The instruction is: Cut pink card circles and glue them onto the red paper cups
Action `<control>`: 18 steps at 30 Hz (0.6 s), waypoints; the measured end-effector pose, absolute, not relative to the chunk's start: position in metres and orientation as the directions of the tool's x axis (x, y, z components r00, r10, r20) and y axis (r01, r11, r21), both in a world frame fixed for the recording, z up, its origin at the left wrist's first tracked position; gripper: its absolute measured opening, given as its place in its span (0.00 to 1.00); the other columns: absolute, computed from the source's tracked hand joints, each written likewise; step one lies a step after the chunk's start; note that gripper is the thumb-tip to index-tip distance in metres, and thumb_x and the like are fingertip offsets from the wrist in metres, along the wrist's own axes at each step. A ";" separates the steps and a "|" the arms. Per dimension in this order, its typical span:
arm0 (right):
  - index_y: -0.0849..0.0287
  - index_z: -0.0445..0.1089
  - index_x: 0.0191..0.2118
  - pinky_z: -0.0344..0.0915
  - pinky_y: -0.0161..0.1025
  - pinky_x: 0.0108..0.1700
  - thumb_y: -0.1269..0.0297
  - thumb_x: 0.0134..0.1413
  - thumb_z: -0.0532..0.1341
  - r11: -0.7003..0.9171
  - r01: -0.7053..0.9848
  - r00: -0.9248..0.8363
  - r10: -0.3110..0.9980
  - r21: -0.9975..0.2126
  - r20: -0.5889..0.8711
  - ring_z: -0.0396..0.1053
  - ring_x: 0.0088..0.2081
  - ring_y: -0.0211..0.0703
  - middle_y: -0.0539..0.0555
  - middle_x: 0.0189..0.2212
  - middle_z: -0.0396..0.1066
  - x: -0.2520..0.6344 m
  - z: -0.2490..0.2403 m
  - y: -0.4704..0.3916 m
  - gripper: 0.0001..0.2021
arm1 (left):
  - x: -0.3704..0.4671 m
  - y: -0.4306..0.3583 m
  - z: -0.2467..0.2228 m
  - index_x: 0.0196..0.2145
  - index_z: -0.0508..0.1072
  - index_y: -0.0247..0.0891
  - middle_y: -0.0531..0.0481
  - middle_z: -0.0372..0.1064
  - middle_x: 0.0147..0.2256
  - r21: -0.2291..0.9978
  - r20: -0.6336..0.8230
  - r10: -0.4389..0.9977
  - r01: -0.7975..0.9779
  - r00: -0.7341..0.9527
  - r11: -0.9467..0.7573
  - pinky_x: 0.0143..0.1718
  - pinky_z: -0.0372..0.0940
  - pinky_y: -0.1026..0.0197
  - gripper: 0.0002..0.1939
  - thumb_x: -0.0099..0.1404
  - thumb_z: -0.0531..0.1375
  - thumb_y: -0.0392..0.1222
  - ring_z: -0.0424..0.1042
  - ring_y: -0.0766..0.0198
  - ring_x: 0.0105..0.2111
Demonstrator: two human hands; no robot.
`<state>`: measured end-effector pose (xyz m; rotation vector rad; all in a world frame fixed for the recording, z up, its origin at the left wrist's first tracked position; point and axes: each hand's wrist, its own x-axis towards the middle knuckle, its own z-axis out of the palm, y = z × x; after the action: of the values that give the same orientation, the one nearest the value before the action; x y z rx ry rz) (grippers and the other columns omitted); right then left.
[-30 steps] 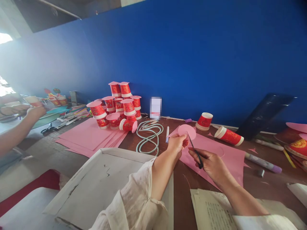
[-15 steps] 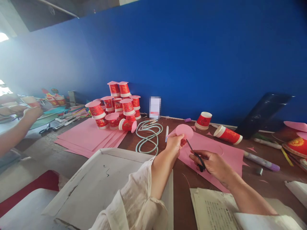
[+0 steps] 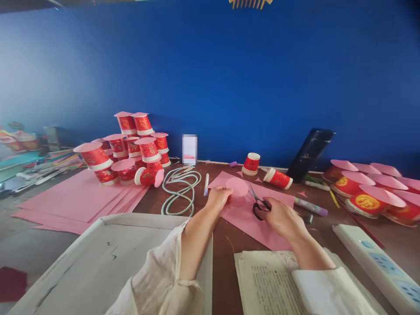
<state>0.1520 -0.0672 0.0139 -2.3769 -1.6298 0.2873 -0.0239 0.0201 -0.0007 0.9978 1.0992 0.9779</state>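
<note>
My left hand (image 3: 220, 197) pinches the left edge of a round pink paper disc (image 3: 237, 187). To its right, my right hand (image 3: 278, 215) holds black-handled scissors (image 3: 259, 205), with the blades pointing up and left toward the disc. A narrow gap separates the blades from the disc. Both hands are above a pink paper sheet (image 3: 256, 229) on the brown table. Beyond it a red cup (image 3: 251, 164) stands upside down, and another red cup (image 3: 278, 178) lies on its side.
Stacked red cups with pink discs (image 3: 149, 150), pink sheets (image 3: 65, 197), a coiled pale cable (image 3: 179, 190) and a white box lid (image 3: 108, 262) are left. Right are a black bottle (image 3: 310, 153), topped cups (image 3: 367, 202), a power strip (image 3: 380, 262) and printed pages (image 3: 265, 284).
The view has turned right, bringing more topped cups and the power strip in. The scissors have come away from the disc and their blades now show. The other person's hands have left view.
</note>
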 end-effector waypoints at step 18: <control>0.60 0.64 0.60 0.53 0.65 0.50 0.59 0.49 0.57 -0.657 0.698 0.716 0.646 -0.286 0.265 0.46 0.62 0.73 0.69 0.63 0.52 0.237 0.005 -0.068 0.30 | -0.027 0.024 -0.014 0.43 0.74 0.35 0.42 0.76 0.32 0.916 -0.093 0.981 0.400 0.173 0.016 0.32 0.62 0.61 0.21 0.49 0.63 0.37 0.74 0.54 0.33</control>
<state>0.2370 -0.0676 0.0048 -2.5559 -1.0422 -0.1968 -0.0272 0.0240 -0.0141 1.5391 1.3745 0.8033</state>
